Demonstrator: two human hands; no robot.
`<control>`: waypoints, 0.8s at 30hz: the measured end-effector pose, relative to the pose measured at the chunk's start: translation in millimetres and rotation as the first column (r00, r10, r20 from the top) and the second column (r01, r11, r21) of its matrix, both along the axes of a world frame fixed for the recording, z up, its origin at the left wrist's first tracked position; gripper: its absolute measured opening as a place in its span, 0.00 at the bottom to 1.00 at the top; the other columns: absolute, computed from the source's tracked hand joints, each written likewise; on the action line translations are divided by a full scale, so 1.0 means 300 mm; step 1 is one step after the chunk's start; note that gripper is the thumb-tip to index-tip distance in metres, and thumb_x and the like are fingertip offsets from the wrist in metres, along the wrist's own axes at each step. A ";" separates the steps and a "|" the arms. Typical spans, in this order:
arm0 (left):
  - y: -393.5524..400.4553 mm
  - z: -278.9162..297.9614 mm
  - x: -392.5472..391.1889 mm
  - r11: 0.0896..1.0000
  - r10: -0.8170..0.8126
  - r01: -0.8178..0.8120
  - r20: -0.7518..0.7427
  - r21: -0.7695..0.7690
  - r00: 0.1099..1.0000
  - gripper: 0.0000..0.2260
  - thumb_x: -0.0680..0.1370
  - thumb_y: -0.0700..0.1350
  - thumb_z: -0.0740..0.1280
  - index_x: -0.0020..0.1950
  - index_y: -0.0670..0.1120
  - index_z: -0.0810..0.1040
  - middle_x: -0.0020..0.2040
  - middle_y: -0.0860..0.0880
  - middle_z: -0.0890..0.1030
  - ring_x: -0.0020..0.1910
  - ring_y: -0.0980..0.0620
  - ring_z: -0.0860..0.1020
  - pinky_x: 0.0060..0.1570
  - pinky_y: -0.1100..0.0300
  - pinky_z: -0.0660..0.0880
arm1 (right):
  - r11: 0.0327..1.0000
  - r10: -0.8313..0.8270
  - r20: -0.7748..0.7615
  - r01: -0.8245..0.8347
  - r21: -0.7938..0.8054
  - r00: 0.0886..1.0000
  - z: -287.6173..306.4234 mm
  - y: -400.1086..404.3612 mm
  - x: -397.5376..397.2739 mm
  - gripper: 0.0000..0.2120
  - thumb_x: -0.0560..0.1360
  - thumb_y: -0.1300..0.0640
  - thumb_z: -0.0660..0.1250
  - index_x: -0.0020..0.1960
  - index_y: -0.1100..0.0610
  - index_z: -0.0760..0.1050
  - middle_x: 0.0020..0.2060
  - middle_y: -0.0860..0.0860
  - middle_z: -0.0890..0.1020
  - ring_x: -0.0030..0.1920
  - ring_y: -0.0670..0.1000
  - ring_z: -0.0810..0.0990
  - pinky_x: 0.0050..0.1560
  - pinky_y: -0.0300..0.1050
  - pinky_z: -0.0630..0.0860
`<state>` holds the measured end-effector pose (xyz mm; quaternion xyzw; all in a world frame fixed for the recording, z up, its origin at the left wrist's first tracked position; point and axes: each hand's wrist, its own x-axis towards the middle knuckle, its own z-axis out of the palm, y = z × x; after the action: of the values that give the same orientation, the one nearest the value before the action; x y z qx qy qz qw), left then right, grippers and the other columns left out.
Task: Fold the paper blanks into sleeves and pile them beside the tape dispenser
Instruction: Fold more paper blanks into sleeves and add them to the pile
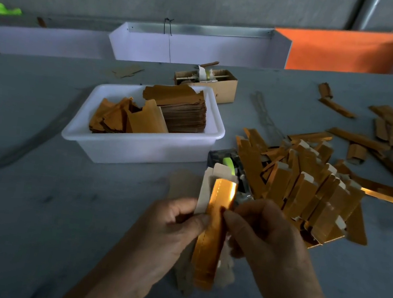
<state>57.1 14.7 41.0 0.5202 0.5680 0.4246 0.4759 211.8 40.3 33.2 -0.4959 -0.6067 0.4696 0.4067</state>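
A long gold-foil paper blank with a pale cardboard back stands nearly upright over the near table. My left hand pinches its left edge and my right hand pinches its right edge, partly folded around. Just behind it sits the tape dispenser, dark with a green roll, partly hidden by the blank. A pile of folded gold sleeves lies right of the dispenser. A white tub further left holds a stack of flat blanks.
A small cardboard box stands behind the tub. Loose gold sleeves and scraps are scattered at the far right. White bins and an orange panel line the table's back edge. The tabletop is grey.
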 end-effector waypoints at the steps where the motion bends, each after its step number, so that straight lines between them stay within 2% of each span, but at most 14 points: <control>1: -0.001 0.004 -0.003 1.000 -0.018 0.018 0.005 -0.010 1.000 0.09 0.78 0.45 0.66 0.50 0.55 0.84 0.46 0.51 0.86 0.50 0.52 0.83 0.58 0.50 0.76 | 0.999 -0.038 -0.007 0.038 -0.002 0.999 0.004 0.004 0.006 0.20 0.59 0.39 0.63 0.45 0.50 0.75 0.35 0.48 0.82 0.37 0.42 0.81 0.33 0.34 0.76; 4: 0.000 0.006 -0.007 0.994 -0.097 0.097 0.008 -0.042 0.995 0.07 0.77 0.45 0.67 0.49 0.55 0.83 0.46 0.51 0.86 0.48 0.54 0.84 0.54 0.53 0.76 | 0.993 0.039 -0.110 -0.051 -0.109 0.993 0.011 0.013 0.009 0.23 0.60 0.38 0.63 0.46 0.52 0.78 0.39 0.51 0.83 0.41 0.44 0.82 0.43 0.41 0.78; 6: 0.001 0.004 -0.004 0.994 -0.094 0.095 0.024 -0.056 0.995 0.05 0.75 0.46 0.69 0.47 0.56 0.82 0.45 0.51 0.86 0.46 0.53 0.84 0.53 0.52 0.76 | 0.982 0.079 -0.183 -0.108 -0.155 0.980 0.014 0.008 0.002 0.19 0.63 0.43 0.65 0.45 0.56 0.80 0.39 0.54 0.84 0.43 0.50 0.83 0.49 0.48 0.79; 10: -0.001 -0.012 0.001 1.000 -0.007 0.009 -0.066 0.027 0.998 0.01 0.74 0.48 0.71 0.42 0.55 0.81 0.39 0.53 0.85 0.40 0.56 0.82 0.44 0.56 0.76 | 0.987 -0.006 -0.221 -0.031 -0.160 0.975 0.003 0.007 -0.012 0.17 0.61 0.48 0.67 0.41 0.59 0.81 0.38 0.59 0.83 0.43 0.58 0.82 0.49 0.53 0.80; 12: -0.003 -0.018 0.007 0.994 0.062 -0.052 -0.112 0.096 0.992 0.01 0.72 0.50 0.72 0.41 0.56 0.82 0.36 0.55 0.83 0.36 0.59 0.81 0.39 0.62 0.74 | 0.985 -0.023 -0.233 -0.018 -0.172 0.972 0.002 0.008 -0.016 0.15 0.62 0.49 0.67 0.41 0.59 0.81 0.38 0.58 0.84 0.42 0.57 0.83 0.49 0.54 0.80; 15: -0.004 -0.024 0.027 0.972 0.193 -0.175 -0.110 0.157 0.975 0.06 0.70 0.46 0.74 0.41 0.57 0.81 0.31 0.57 0.81 0.29 0.63 0.77 0.30 0.70 0.71 | 0.984 -0.038 -0.242 -0.006 -0.179 0.970 -0.002 0.008 -0.020 0.12 0.65 0.51 0.68 0.42 0.59 0.81 0.38 0.57 0.84 0.41 0.55 0.84 0.47 0.52 0.81; 17: -0.007 -0.021 0.039 0.950 0.263 -0.235 -0.121 0.205 0.957 0.09 0.70 0.44 0.75 0.41 0.58 0.80 0.31 0.58 0.81 0.29 0.63 0.79 0.28 0.72 0.71 | 0.980 -0.057 -0.269 0.003 -0.197 0.962 -0.005 0.005 -0.022 0.14 0.63 0.50 0.67 0.42 0.58 0.81 0.38 0.57 0.84 0.42 0.55 0.84 0.46 0.50 0.81; 18: -0.009 -0.022 0.045 0.936 0.285 -0.235 -0.175 0.261 0.942 0.08 0.69 0.44 0.75 0.40 0.57 0.80 0.33 0.58 0.82 0.31 0.63 0.79 0.29 0.73 0.71 | 0.979 -0.069 -0.280 0.010 -0.205 0.957 -0.005 0.004 -0.023 0.15 0.62 0.49 0.67 0.42 0.59 0.81 0.38 0.58 0.84 0.41 0.55 0.84 0.46 0.50 0.81; 20: -0.018 -0.025 0.056 0.892 0.339 -0.179 -0.354 0.415 0.872 0.05 0.70 0.45 0.75 0.39 0.55 0.81 0.35 0.56 0.81 0.36 0.62 0.79 0.32 0.71 0.73 | 0.976 -0.086 -0.308 0.018 -0.215 0.948 -0.004 0.000 -0.026 0.17 0.61 0.50 0.67 0.43 0.61 0.80 0.38 0.60 0.83 0.41 0.58 0.83 0.45 0.51 0.82; 21: -0.021 -0.028 0.060 0.858 0.386 -0.124 -0.466 0.499 0.796 0.04 0.71 0.45 0.74 0.40 0.55 0.82 0.35 0.55 0.79 0.37 0.59 0.79 0.32 0.68 0.74 | 0.975 -0.092 -0.324 0.020 -0.220 0.942 -0.004 -0.001 -0.028 0.18 0.61 0.50 0.67 0.43 0.63 0.80 0.38 0.62 0.82 0.41 0.60 0.82 0.44 0.51 0.82; 22: -0.023 -0.032 0.065 0.822 0.435 -0.050 -0.569 0.568 0.697 0.03 0.72 0.45 0.71 0.43 0.52 0.83 0.36 0.55 0.78 0.37 0.57 0.78 0.30 0.65 0.75 | 0.974 -0.099 -0.338 0.021 -0.227 0.936 -0.004 -0.002 -0.029 0.18 0.61 0.51 0.67 0.43 0.64 0.80 0.38 0.64 0.82 0.41 0.61 0.82 0.42 0.49 0.82; 24: -0.033 -0.047 0.085 0.766 0.508 0.123 -0.711 0.631 0.486 0.12 0.71 0.45 0.63 0.48 0.45 0.84 0.36 0.49 0.76 0.40 0.50 0.73 0.28 0.58 0.74 | 0.969 -0.105 -0.362 0.013 -0.248 0.926 -0.002 -0.005 -0.030 0.17 0.62 0.52 0.68 0.43 0.65 0.79 0.37 0.63 0.82 0.39 0.58 0.83 0.38 0.44 0.81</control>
<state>82.5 4.6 27.0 0.7095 0.6156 0.3227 -0.1165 202.7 38.7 32.7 -0.4617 -0.4417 0.6125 0.4654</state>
